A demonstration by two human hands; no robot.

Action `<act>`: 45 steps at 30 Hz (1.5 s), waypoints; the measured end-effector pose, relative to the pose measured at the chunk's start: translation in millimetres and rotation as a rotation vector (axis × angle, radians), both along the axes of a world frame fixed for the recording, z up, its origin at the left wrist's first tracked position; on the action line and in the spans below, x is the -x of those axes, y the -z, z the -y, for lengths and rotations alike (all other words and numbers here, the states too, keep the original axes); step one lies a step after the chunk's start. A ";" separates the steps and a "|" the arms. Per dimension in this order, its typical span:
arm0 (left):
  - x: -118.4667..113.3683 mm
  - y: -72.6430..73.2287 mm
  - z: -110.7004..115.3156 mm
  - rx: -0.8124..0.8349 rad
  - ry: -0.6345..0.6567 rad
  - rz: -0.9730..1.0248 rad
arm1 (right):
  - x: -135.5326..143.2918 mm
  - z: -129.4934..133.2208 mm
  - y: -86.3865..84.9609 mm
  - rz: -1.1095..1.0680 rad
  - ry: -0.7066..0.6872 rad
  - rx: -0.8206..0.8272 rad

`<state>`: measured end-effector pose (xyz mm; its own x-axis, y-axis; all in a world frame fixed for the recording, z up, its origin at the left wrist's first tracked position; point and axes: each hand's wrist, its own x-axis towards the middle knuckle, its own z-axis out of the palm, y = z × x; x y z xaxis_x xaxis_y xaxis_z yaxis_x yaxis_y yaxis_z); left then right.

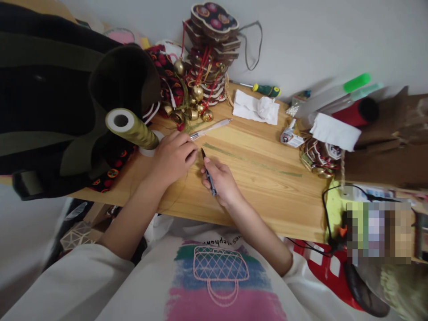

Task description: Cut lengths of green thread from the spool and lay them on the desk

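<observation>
My right hand (222, 180) is closed around a slim dark pointed tool (210, 176), its tip aimed away from me toward my left fingers. Beside it, my left hand (177, 156) is closed with the fingers curled and the thumb pressed near them; whatever is pinched there is too small to make out. A thin green cord (250, 159) lies stretched across the wooden table, starting just past the tool's tip. Just beyond the left fingers lies a clear-barrelled pen (214, 128). An olive-gold thread spool (143, 133) stands tilted in view at the left wrist.
A large black machine-like object (50, 98) fills the left. Gold bells (197, 92) on red cords hang by a stack of flower-shaped pieces (214, 20). Farther right are a screwdriver (267, 90), crumpled tissue (266, 108), a small bottle (292, 136) and a cardboard box (384, 165).
</observation>
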<state>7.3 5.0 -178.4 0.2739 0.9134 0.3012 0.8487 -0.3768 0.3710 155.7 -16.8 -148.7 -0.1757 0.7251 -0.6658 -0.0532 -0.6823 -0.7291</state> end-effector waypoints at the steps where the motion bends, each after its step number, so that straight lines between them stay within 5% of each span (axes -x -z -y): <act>1: -0.1 0.0 0.0 0.003 -0.002 0.002 | 0.2 -0.1 -0.6 0.002 -0.001 -0.001; 45: -0.4 1.2 0.6 -0.063 0.045 0.027 | 1.9 2.2 -1.7 -0.053 0.045 -0.036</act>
<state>7.7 4.4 -179.6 0.3049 0.8796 0.3653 0.8205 -0.4373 0.3681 153.7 -19.1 -147.0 -0.1767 0.7562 -0.6300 -0.1224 -0.6520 -0.7483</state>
